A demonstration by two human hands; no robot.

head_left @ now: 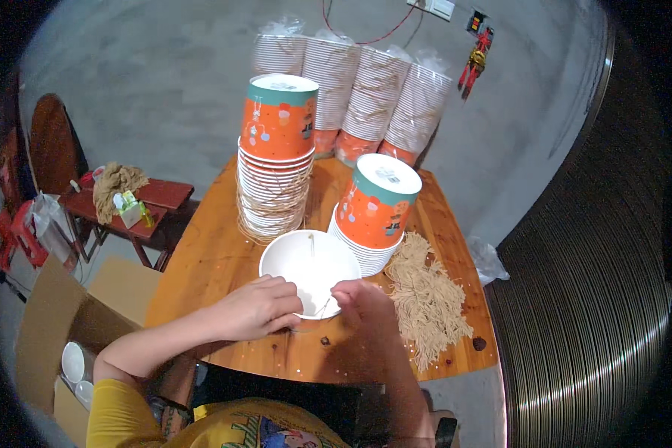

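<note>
At the far left an open cardboard box [48, 321] with dull brown flaps holds a few smooth white cups, and behind it a low dark red bench [138, 205] carries a tangle of tan string. On the glossy orange-brown wooden table [209, 261] the person's left hand [257, 306] is curled closed, its fingertips pinching the near rim of a round white paper bowl [310, 270] that lies open side up at the table's middle. Behind the bowl stands a tall ribbed stack of upturned orange cups [278, 153]. The right hand [366, 305] is closed in a pinch on a thin string [325, 305] at the bowl's rim. Beyond it leans a shorter orange stack [377, 213], then a loose, fibrous heap of tan strings [425, 299]. Plastic-wrapped cup sleeves [366, 97] lean against the grey wall
</note>
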